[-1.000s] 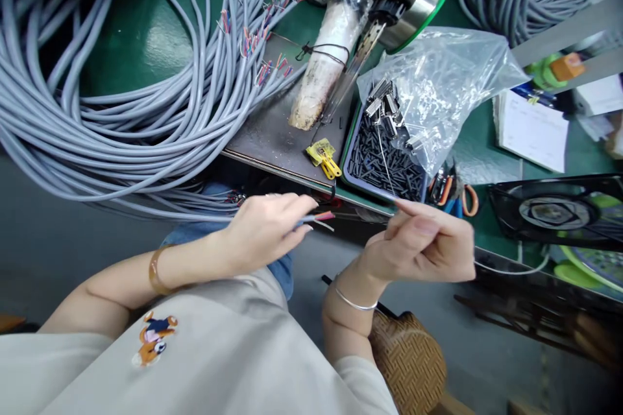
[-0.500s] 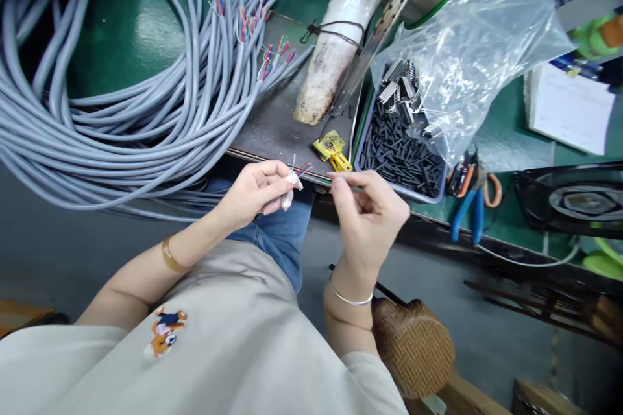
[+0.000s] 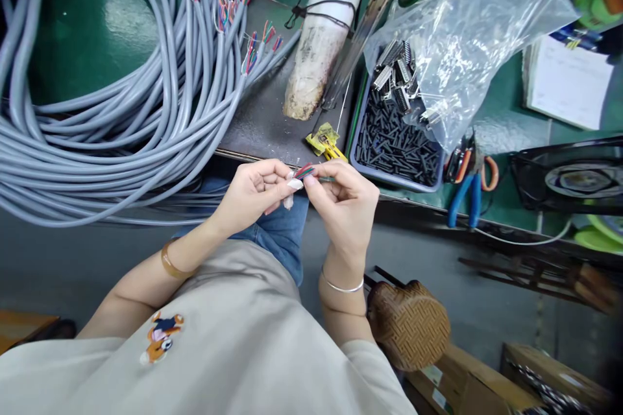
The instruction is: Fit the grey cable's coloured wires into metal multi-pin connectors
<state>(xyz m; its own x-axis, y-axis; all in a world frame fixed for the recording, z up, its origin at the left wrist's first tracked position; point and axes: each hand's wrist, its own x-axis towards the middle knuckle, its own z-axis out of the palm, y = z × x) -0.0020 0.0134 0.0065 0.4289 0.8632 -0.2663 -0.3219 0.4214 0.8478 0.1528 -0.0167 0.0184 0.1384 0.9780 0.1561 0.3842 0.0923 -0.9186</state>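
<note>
Near the bench's front edge, my left hand (image 3: 257, 189) pinches a small bundle of thin coloured wires (image 3: 304, 172). White wrapping shows at its thumb and fingertips; whether it belongs to the fingers or the cable is unclear. My right hand (image 3: 346, 204) is closed too, thumb and forefinger on the free ends of the same wires, its other fingers curled in. Just beyond the fingertips lies a yellow cutter-like tool (image 3: 333, 149) with a crumpled yellow wrapper (image 3: 321, 137). Many grey cables (image 3: 160, 104) with stripped, coloured ends sweep across the left side.
A blue-grey bin (image 3: 440, 175) holds black tubing pieces (image 3: 394, 142) and metal connectors (image 3: 396, 74), partly under a clear plastic bag (image 3: 477, 45). Blue-handled pliers (image 3: 464, 200) lie right of it. A plastic-wrapped white roll (image 3: 318, 45) points toward me. A woven-top stool (image 3: 411, 324) stands below.
My right hand has moved left to the wires at my left hand and now pinches their ends. My left hand stays almost still. The whole view has shifted slightly.
</note>
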